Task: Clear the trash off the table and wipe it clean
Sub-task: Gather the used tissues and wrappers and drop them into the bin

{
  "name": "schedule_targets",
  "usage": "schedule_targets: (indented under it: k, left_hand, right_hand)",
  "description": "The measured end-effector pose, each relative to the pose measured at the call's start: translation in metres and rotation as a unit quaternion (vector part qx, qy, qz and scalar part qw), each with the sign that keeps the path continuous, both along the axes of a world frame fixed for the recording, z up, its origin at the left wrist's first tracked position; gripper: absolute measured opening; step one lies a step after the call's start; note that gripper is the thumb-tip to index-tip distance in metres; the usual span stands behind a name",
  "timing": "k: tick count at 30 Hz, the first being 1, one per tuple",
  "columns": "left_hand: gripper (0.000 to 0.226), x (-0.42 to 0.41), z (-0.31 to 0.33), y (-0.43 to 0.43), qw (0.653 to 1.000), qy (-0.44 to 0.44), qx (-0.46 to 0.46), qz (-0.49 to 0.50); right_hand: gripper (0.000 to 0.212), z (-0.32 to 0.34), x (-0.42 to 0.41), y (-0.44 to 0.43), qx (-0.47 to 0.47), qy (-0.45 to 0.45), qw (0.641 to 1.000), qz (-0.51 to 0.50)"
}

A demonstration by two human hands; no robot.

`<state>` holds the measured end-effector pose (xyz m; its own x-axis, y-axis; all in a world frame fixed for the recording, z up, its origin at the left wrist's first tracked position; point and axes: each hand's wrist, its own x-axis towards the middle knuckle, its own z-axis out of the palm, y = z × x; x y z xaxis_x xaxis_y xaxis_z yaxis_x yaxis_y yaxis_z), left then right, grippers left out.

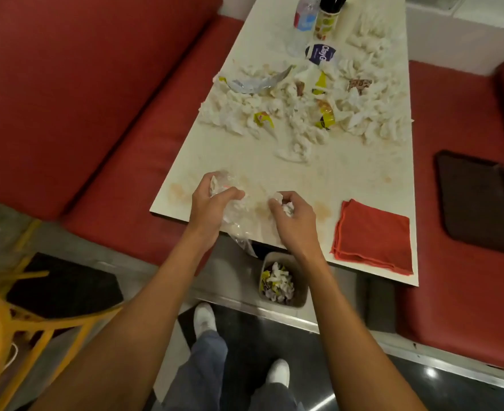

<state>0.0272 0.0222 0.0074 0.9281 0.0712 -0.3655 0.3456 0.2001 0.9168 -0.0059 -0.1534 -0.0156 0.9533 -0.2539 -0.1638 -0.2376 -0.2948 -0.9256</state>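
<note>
Gripping trash at the near edge of the table (363,173), both hands are already loaded. The left hand (212,209) has its fingers curled around a crumpled clear plastic wrapper (233,216) with some white paper in it, and part of that wrapper hangs over the near edge. The right hand (292,216) is closed on a small wad of tissue (281,203), which shows between thumb and fingers. What the coming move turns on is the bin (283,280): it stands on the floor just below the near table edge, nearer than the hands and a little to the right of the gap between them, and it is already partly filled with paper and wrappers. The right hand sits almost straight above it, so it looks the nearer of the two; the left hand would have to come right and back toward the body. Most of the work remains, judging by the big heap of tissues and wrappers (298,108) spread across the middle of the table, with a water bottle (304,22) and a cup (327,22) at the far end. A folded red cloth (373,235) lies on the near right corner, apart from both hands, and pale orange stains mark the near part of the tabletop.
</note>
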Motion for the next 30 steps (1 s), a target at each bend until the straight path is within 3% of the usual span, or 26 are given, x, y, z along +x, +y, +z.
schedule_targets:
  k: [6,15,21,27,30]
  left_hand:
    - [0.040,-0.083,-0.007,-0.045,0.997,-0.040,0.038,0.052]
    - [0.036,-0.171,-0.054,-0.090,0.989,-0.028,0.129,0.065]
    - [0.038,-0.184,-0.134,-0.104,0.983,0.019,0.177,0.048]
    - [0.040,-0.160,-0.217,-0.118,0.976,0.071,0.206,0.001]
    - [0.040,-0.141,-0.258,-0.125,0.970,0.098,0.215,-0.050]
  right_hand:
    - [0.008,0.005,-0.070,-0.035,0.008,-0.025,1.000,0.011]
    - [0.003,-0.024,-0.161,-0.070,0.067,0.028,0.997,-0.002]
    - [0.006,-0.110,-0.180,-0.088,0.053,0.077,0.995,-0.029]
    - [0.023,-0.209,-0.163,-0.108,-0.003,0.126,0.991,-0.039]
    - [0.016,-0.257,-0.147,-0.115,-0.027,0.134,0.990,-0.036]
